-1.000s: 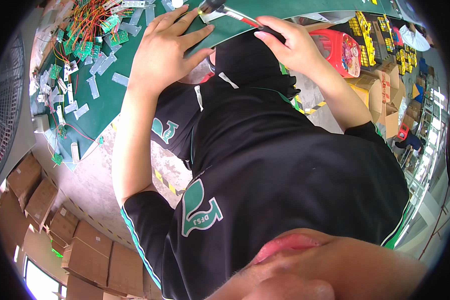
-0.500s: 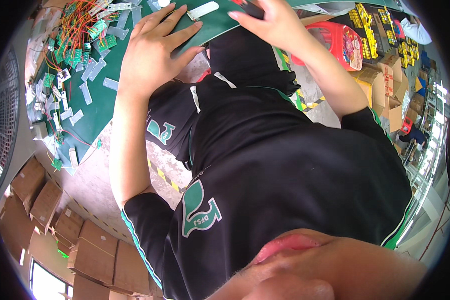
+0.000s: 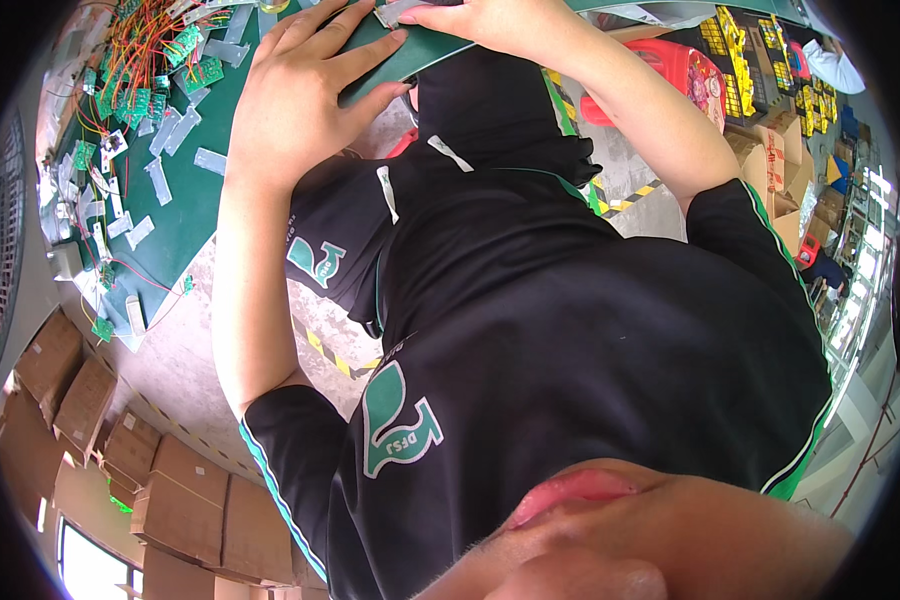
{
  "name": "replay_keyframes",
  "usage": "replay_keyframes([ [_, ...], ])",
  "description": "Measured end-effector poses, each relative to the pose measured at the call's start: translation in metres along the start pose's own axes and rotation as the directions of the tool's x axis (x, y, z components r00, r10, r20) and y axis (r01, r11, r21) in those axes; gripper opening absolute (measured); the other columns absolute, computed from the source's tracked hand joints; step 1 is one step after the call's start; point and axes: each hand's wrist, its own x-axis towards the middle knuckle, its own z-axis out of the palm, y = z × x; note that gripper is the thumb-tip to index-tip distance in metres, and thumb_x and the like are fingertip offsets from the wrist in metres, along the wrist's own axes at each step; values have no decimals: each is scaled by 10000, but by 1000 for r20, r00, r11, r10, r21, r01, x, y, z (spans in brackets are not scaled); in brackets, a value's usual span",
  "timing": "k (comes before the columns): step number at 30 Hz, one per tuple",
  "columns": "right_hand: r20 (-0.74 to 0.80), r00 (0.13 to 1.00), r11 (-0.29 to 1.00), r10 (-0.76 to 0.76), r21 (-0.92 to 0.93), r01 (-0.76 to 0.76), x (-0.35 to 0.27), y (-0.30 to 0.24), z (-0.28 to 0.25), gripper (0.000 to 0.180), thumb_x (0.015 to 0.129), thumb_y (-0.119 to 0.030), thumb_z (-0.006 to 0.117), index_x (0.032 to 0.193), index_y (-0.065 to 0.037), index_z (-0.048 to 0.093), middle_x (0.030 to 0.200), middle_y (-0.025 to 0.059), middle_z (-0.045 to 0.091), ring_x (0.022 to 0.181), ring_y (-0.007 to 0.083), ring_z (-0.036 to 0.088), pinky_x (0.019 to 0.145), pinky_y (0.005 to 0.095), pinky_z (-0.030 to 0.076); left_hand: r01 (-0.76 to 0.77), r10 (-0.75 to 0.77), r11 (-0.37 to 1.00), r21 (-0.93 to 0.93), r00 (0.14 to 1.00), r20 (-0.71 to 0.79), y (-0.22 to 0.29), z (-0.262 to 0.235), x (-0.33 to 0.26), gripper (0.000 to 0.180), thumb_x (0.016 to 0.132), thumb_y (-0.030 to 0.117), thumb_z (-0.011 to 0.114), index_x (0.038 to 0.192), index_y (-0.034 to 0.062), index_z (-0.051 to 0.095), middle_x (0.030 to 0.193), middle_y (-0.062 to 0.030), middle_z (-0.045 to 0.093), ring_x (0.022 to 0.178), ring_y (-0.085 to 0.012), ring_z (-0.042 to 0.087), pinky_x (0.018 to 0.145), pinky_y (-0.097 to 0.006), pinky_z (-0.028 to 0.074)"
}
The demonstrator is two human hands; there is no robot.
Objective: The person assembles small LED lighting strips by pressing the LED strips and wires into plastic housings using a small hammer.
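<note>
Lying flat, the left hand (image 3: 305,95) is spread on the green worktop (image 3: 185,200) as a brace, grip released; the right hand (image 3: 490,20) seemingly pinches a small pale strip (image 3: 395,12).

Even, bright daylight fills the scene, strongest from a white, blown-out window patch at the lower left edge and from glaring overexposed panes along the right rim. The left hand (image 3: 305,105) is evenly lit, casting only a faint soft shadow on the green matte tabletop (image 3: 185,215) beneath it. The black short-sleeved shirt (image 3: 570,330) below the hand swallows detail in its folds. Fisheye distortion bends straight edges near the round black vignette. The closest skin at the bottom is blurred, out of focus.
</note>
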Motion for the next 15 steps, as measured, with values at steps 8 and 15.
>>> replay_keyframes([
  [8, 23, 999, 998, -31, 59, 29, 1, 0, 2, 242, 858, -180, 769, 910, 16, 636, 819, 235, 630, 762, 414, 632, 662, 424, 493, 37, -36, 999, -23, 999, 14, 0, 2, -1, 445, 837, 359, 808, 1258, 224, 756, 1394, -84, 654, 1319, -293, 572, 1127, -465, 402],
  [15, 17, 1000, 995, -18, 100, 16, 0, -2, 0, 233, 881, -178, 758, 997, 3, 667, 844, 214, 658, 755, 352, 658, 675, 402, 504, 21, -21, 1000, 14, 1000, 1, 1, 2, -2, 449, 834, 357, 812, 1261, 229, 756, 1404, -68, 650, 1348, -291, 552, 1125, -463, 404],
])
